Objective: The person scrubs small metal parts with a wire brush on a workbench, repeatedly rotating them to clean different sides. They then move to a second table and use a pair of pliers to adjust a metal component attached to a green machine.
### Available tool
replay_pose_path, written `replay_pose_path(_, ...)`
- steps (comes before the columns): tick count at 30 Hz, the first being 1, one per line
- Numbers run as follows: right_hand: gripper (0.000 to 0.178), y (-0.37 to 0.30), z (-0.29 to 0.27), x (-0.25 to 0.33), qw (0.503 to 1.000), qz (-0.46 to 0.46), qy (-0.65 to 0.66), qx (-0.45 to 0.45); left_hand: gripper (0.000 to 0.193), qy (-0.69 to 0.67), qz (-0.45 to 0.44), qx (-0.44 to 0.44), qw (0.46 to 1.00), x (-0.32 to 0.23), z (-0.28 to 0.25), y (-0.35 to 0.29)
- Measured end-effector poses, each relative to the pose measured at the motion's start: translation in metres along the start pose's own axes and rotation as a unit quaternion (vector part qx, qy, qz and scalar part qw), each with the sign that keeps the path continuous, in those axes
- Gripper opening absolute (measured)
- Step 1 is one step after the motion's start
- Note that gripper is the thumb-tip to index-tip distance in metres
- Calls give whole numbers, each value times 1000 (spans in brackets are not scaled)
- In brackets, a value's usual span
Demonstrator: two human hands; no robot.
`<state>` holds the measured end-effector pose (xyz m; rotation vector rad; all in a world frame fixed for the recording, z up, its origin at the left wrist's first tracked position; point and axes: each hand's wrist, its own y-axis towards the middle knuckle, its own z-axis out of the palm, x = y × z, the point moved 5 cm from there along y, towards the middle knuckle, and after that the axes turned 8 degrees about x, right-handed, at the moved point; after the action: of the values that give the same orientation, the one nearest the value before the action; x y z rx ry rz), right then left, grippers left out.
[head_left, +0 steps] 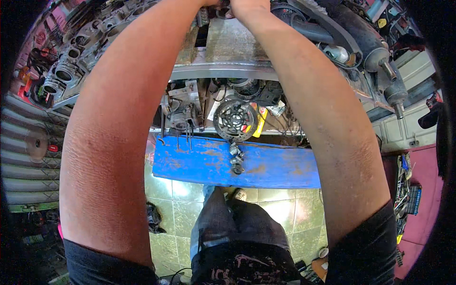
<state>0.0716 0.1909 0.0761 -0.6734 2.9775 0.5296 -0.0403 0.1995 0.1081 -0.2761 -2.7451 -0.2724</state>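
Both my arms stretch forward over the workbench, and my hands meet at the upper edge of the view, partly cut off. My left hand shows only its base, so its fingers are hidden. Beside it, my right hand looks curled, with a fingertip low on its left side. Something small and dark lies between the hands, too cropped to name. Under them is the worn, greyish bench top. A ribbed metal cylinder, perhaps a spring, stands just below my left hand.
Engine castings crowd the bench's left; exhaust mufflers lie at the right. A lower shelf holds a brake disc and a finned engine part. Nearer me, a blue plank carries a small metal part.
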Motion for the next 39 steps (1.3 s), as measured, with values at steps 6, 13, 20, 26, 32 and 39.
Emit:
replay_pose_path(6,20,29,24,-10,998,23,28,-44,28,-6,-45,-15,999,0,-3,15)
replay_pose_path(13,24,35,15,-24,999,39,22,0,30,2,-15,-40,999,-7,-1,38)
replay_pose_path(20,33,49,16,-16,999,34,14,14,34,112,15,17,993,10,18,80)
replay_pose_path(26,29,72,21,-21,997,49,24,61,37,85,8,17,996,16,13,87)
replay_pose_path(32,28,85,29,-23,997,60,45,28,35,85,-14,-15,996,12,18,95)
replay_pose_path(39,26,97,38,-25,995,70,67,23,34,120,0,5,993,11,25,105)
